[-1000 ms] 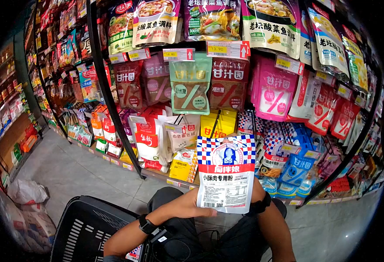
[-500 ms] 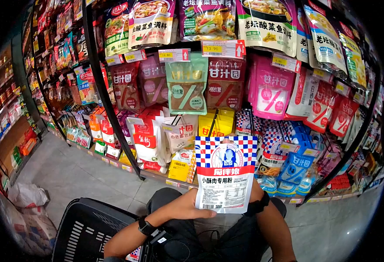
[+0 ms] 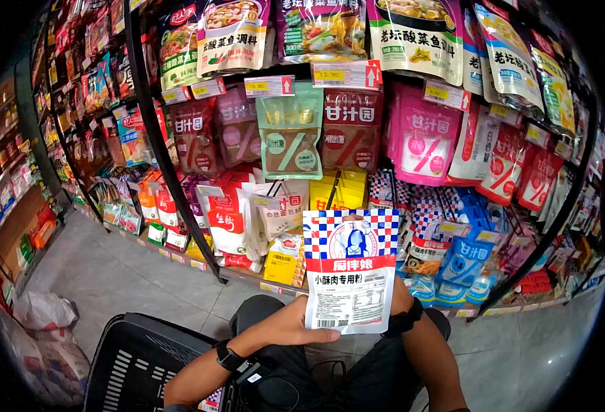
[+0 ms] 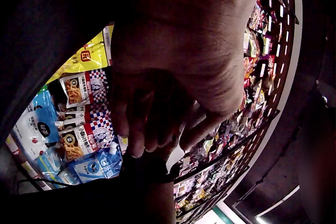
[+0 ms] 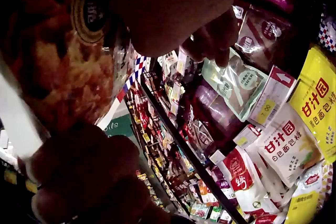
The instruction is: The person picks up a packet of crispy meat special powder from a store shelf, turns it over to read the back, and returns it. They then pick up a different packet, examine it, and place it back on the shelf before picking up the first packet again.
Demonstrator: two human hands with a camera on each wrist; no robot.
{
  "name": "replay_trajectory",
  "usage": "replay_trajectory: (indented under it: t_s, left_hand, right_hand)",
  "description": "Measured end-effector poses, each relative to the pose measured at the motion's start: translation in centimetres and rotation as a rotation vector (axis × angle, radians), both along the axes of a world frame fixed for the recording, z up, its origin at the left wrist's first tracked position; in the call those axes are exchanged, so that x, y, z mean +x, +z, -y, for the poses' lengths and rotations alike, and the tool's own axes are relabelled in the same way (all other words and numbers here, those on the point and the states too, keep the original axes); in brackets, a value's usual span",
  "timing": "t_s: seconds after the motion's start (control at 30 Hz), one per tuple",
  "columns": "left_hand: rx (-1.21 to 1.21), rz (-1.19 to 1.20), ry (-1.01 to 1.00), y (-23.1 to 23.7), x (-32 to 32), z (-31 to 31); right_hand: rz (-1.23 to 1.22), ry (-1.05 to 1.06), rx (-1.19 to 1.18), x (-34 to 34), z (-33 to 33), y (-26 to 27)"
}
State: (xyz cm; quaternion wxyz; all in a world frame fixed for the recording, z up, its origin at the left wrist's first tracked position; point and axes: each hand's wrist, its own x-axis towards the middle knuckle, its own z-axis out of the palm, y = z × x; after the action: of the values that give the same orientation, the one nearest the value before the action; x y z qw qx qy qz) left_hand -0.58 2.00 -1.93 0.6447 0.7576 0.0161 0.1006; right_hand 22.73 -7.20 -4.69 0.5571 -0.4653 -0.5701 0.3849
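Observation:
A white pouch of coating powder (image 3: 352, 302), with a blue-and-red checkered top, is held upright in front of my lap, its printed label facing me in the head view. My left hand (image 3: 290, 325) grips its lower left side, thumb lying across the front. Behind the pouch, my right hand (image 3: 400, 301) is mostly hidden; a bit of it shows at the top edge. The right wrist view has the right hand (image 5: 178, 16) at the pouch's upper part, with the pouch's food picture (image 5: 68, 71) beside it. In the left wrist view the left hand (image 4: 184, 61) looks dark.
Hanging racks ahead carry several rows of pouches, among them brown sugar pouches (image 3: 290, 130) and a pink pouch (image 3: 426, 134). Similar checkered pouches (image 3: 428, 237) hang low at right. A black shopping basket (image 3: 134, 364) stands on the floor at my left, by wrapped sacks (image 3: 58, 357).
The head view has turned slightly, so the shelves sit a little further left and up. The pouch stays in both hands with nearly the same pose.

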Motion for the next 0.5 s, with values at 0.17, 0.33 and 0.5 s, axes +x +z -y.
replay_trajectory:
  t_s: [0.17, 0.33, 0.5]
  left_hand:
    - [-0.004, 0.061, 0.011, 0.29, 0.03, 0.42]
    - [-0.031, -0.004, -0.026, 0.32, -0.08, 0.08]
    - [-0.002, -0.013, 0.002, 0.28, -0.01, 0.1]
  right_hand:
    - [-0.007, 0.008, -0.002, -0.07, -0.22, -0.18]
    - [-0.02, 0.009, -0.004, -0.13, -0.3, -0.34]
    - [0.021, 0.0, 0.015, 0.06, -0.46, -0.98]
